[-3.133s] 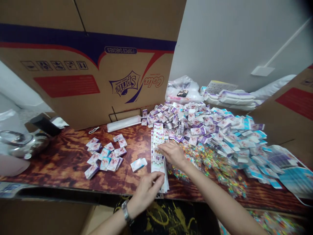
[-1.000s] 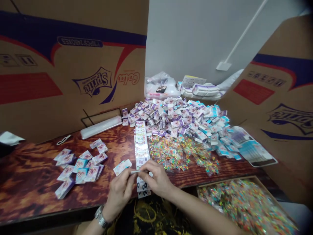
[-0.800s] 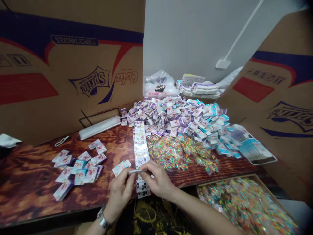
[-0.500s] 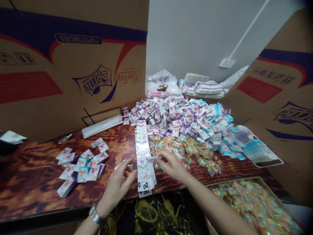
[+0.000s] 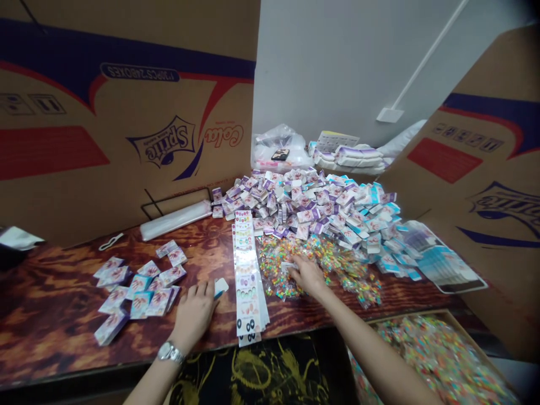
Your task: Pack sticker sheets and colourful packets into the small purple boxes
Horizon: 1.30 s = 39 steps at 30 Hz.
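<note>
Hands apart: the left hand (image 5: 193, 315) lies open on the table (image 5: 50, 332) just beside a small white card (image 5: 220, 287); the right hand (image 5: 307, 275) touches colourful packets (image 5: 276, 270), a long printed strip (image 5: 248, 281) between them.

The left hand (image 5: 193, 315) lies palm down, fingers spread and pointing forward, with a metal watch (image 5: 170, 352) on its wrist. The right hand (image 5: 307, 275) reaches farther out at the end of a bare, extended right forearm (image 5: 375, 351), its fingers bunched and angled downward. The two hands are well apart.
</note>
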Each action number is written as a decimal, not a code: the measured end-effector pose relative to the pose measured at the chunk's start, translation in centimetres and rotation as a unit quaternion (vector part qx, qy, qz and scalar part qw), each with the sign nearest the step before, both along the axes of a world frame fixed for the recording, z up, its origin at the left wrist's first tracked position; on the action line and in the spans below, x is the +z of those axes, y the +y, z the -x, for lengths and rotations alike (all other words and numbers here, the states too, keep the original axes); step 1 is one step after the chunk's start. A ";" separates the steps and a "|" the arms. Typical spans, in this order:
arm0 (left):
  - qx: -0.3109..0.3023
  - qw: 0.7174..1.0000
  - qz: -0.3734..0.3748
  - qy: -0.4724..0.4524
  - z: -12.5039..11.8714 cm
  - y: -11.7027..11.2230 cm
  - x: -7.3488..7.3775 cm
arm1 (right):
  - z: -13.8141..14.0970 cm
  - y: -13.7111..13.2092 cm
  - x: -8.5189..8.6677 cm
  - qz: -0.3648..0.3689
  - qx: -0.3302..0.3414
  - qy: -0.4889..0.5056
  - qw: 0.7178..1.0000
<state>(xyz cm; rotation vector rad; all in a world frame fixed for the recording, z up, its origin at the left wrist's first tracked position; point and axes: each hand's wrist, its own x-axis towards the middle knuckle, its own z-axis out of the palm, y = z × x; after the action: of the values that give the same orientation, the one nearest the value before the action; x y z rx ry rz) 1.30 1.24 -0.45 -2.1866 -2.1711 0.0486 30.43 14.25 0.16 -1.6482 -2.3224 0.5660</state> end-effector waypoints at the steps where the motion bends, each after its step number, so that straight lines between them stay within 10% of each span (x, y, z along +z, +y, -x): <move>1: -0.001 1.000 0.005 -0.005 0.1 0.0 0.0 | -0.1 -0.2 0.1 -0.006 0.001 0.009 1.000; 7: 0.008 0.993 -0.068 -0.095 1.4 -0.5 0.0 | -1.0 -0.4 3.1 -0.012 0.054 0.098 0.994; 18: -0.053 0.911 -0.249 -0.325 -2.9 -1.2 6.1 | 6.2 -5.6 12.3 -0.054 0.197 0.303 0.931; 33: -0.096 0.917 -0.312 -0.228 -4.5 -1.4 6.0 | 8.5 -5.3 12.3 -0.070 0.280 0.168 0.943; 39: -0.074 0.904 -0.189 -0.377 -3.2 -1.6 6.5 | 7.4 -5.1 11.9 -0.287 0.353 0.130 0.881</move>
<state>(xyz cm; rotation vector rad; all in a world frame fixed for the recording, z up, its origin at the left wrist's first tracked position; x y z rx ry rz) 4.53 -0.31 6.09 -2.3348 -2.0131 -1.3064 23.06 9.19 12.05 -0.4176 -2.4901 0.1544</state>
